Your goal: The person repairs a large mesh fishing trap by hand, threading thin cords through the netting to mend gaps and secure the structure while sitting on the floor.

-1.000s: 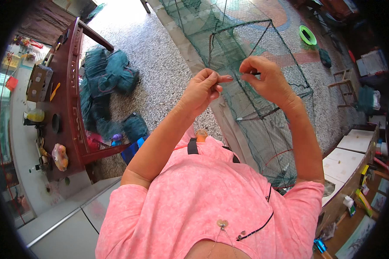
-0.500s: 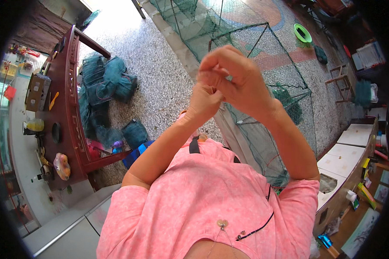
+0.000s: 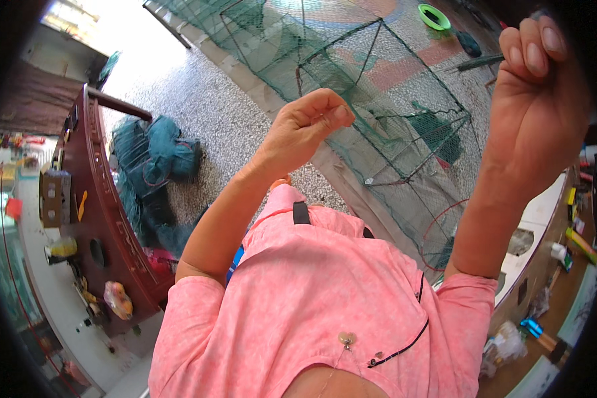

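Observation:
My left hand (image 3: 305, 129) is raised in front of my shirt, its thumb and fingertips pinched together. Whatever lies in that pinch is too fine to make out. Far out at the upper right, my right hand (image 3: 537, 99) is closed, its fingers curled in. A slim, pointed, dark green netting needle (image 3: 479, 63) sticks out leftward from its fingers. Beyond and below both hands, a long green mesh net trap (image 3: 378, 86) with a dark frame stretches across the floor. A reddish hoop (image 3: 426, 232) shows at its near end. The hands are well apart.
At left stands a dark red wooden table (image 3: 106, 199) with a cardboard box (image 3: 55, 199) on it. Bundled teal nets (image 3: 159, 159) lie on the speckled floor beside it. A green basin (image 3: 434, 17) sits at the far right. A cluttered brown surface (image 3: 544, 331) is near right.
My hands were together in front of me and have parted. The right hand has swung far up and right, bringing the netting needle into sight. The left hand has shifted slightly left, still pinched.

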`<state>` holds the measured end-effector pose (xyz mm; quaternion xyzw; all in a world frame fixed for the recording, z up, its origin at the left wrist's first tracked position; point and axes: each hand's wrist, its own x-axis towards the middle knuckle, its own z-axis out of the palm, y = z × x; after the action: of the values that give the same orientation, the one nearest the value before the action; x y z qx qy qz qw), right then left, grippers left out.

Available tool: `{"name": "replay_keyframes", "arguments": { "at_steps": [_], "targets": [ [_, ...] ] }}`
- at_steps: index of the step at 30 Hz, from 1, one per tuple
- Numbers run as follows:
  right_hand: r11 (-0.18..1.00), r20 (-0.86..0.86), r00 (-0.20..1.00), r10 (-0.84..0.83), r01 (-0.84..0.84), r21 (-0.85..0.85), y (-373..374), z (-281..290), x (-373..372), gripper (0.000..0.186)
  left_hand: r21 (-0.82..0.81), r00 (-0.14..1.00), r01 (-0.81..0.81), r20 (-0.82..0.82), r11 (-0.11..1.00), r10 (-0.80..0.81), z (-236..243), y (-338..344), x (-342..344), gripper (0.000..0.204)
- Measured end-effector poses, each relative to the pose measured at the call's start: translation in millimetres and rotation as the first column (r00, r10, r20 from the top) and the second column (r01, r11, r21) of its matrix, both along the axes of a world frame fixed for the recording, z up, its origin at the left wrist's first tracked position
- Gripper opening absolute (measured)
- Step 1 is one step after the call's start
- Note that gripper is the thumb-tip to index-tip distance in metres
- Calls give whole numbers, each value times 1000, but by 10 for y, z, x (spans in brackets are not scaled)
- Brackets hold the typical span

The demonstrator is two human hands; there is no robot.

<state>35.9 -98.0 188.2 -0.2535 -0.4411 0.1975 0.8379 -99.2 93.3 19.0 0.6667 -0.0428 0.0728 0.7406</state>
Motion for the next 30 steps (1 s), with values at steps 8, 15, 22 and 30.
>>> {"name": "replay_keyframes", "arguments": {
  "at_steps": [8, 15, 22, 30],
  "targets": [
    [913, 174, 920, -351, 377, -152, -56, -32, -190, 17, 128, 976, 201, -109, 971, -187, 184, 216, 241, 14],
    [409, 579, 610, -541, 793, -452, 44, -443, -734, 7, 182, 910, 412, -124, 893, -395, 282, 424, 573, 13],
    [-138, 719, 546, -429, 747, -650, 185, -1110, -1303, 14, 333, 773, 633, -224, 699, -593, 265, 394, 1062, 13],
    [-274, 552, 276, -787, 646, -712, 744, -1795, -1548, 16, 315, 638, 770, -345, 555, -689, 116, 359, 1297, 12]
  ]
}}
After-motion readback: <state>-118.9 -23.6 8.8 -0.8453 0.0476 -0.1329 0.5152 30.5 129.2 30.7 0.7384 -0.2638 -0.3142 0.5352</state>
